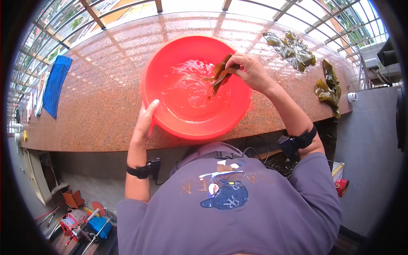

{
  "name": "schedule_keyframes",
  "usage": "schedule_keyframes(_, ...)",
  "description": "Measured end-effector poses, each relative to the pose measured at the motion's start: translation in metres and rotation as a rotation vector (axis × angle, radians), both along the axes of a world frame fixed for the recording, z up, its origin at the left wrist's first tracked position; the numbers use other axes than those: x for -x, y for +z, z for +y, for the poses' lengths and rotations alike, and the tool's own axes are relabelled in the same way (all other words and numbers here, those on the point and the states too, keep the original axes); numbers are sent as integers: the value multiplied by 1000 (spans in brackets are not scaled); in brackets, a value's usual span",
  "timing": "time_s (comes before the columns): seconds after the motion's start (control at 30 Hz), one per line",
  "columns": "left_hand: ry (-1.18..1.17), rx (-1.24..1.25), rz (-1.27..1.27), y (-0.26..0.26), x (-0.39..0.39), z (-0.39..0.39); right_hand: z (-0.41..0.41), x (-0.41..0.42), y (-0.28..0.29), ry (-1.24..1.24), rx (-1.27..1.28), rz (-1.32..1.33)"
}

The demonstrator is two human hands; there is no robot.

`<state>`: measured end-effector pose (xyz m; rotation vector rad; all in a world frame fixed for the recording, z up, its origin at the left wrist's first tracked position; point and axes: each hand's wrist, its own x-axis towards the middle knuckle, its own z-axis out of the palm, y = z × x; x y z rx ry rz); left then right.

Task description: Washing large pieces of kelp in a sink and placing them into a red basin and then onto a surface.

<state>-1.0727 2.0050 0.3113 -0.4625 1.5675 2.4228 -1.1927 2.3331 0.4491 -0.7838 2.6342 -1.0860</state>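
Observation:
A red plastic basin (200, 129) with clear, rippling water in it stands on the speckled granite counter (105, 134). My left hand (146, 119) grips the basin's rim at the left, thumb over the edge. Over the basin's right part, my right hand (251, 70) pinches a piece of brown-green kelp (220, 75), whose lower ends hang over or touch the water; which of the two I cannot tell. Wet kelp sheets (291, 52) lie spread on the counter at the back right. More kelp (330, 86) lies near the right end, partly hanging over the front edge.
A blue cloth (57, 86) and a white cloth (40, 94) lie at the counter's left. Metal window bars (92, 12) run behind the counter. A white round fitting (352, 97) sits at its right end. Below left are a blue bag (101, 227) and assorted items on the floor.

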Motion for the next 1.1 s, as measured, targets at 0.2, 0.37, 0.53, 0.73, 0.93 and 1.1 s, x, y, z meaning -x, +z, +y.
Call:
schedule_keyframes(0.2, -241, 8, -197, 18, -28, -13, 122, -20, 43, -378, 23, 310)
schedule_keyframes(0.37, -137, 15, -310, 11, -32, 7, 258, -39, 40, -766, -398, 586)
schedule_keyframes(0.53, -47, -22, -276, 11, -55, 29, 277, -82, -18, -733, -274, 549)
schedule_keyframes(0.73, 129, -71, -270, 16, -99, 56, 217, -150, -88, -623, 190, 261)
schedule_keyframes(0.93, 244, -89, -191, 35, -156, 53, 175, -186, -116, -514, 321, 88)
schedule_keyframes(1.1, 303, 42, -149, 56, -180, 28, 158, -188, -113, -474, 409, 10)
